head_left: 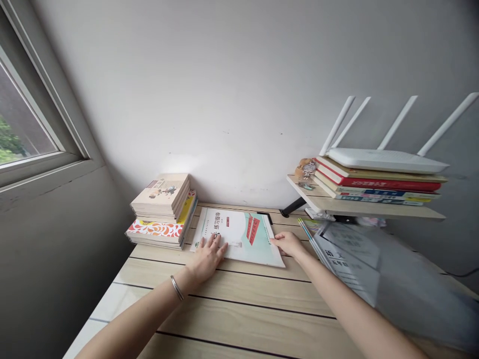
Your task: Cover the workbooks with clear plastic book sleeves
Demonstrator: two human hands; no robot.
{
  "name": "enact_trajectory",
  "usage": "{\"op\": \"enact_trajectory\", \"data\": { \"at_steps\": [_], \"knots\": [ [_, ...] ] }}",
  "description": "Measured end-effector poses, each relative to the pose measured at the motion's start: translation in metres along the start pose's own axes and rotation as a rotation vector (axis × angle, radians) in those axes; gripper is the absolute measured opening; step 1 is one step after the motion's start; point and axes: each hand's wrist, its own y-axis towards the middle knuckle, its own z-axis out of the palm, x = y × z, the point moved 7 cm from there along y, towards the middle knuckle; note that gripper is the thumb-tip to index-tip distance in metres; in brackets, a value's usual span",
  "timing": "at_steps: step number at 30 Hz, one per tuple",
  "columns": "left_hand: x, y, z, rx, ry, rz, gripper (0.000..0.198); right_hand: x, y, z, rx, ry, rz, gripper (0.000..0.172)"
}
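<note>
Desk (239, 309), pale wood planks with dark seams, fills the near field. Both forearms reach forward over it. Left wrist wears a thin metal bracelet (176, 287).

Left hand (207, 257) lies palm down on the workbook (243, 234), fingers straight and slightly spread, pressing its near-left corner. Right hand (287, 243) sits at the workbook's near-right edge, fingers curled close together and touching the cover; cannot tell if the thumb is tucked under the edge.

The workbook lies flat on the desk, mid-depth, between the two hands. White cover with a teal panel, red strips and black characters.

Just left of it, touching or nearly so, is a book stack (162, 212), beige cover on top, orange-patterned one lower down. To the right is a blurred pile of printed papers (348, 257), overhanging toward the camera.

Behind the workbook lies a small black pen (266, 216).

Further right, a wooden shelf (374, 208) carries flat-laid books (374, 185) with a white router (385, 159) on top, four antennas up. A small figurine (306, 168) sits at the shelf's left end.

Grey wall (224, 99) behind; window (22, 129) far left.
</note>
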Motion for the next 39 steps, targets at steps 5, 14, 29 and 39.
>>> {"op": "enact_trajectory", "data": {
  "at_steps": [5,14,29,39],
  "knots": [
    [0.015,0.005,0.007,0.014,-0.036,-0.083,0.045,0.011,-0.002,0.000,-0.157,-0.165,-0.067,0.013],
    [0.015,0.004,0.008,-0.049,0.020,-0.080,0.052,0.048,-0.040,-0.001,-0.301,-0.320,-0.349,0.017],
    [0.024,-0.006,0.003,-0.071,0.013,-0.186,0.049,0.061,-0.117,0.072,0.095,-0.732,-0.903,0.036],
    [0.060,-0.052,0.002,-0.182,-0.134,-0.494,0.034,0.035,-0.119,0.029,-0.239,-0.596,-0.728,0.028]
  ]
}}
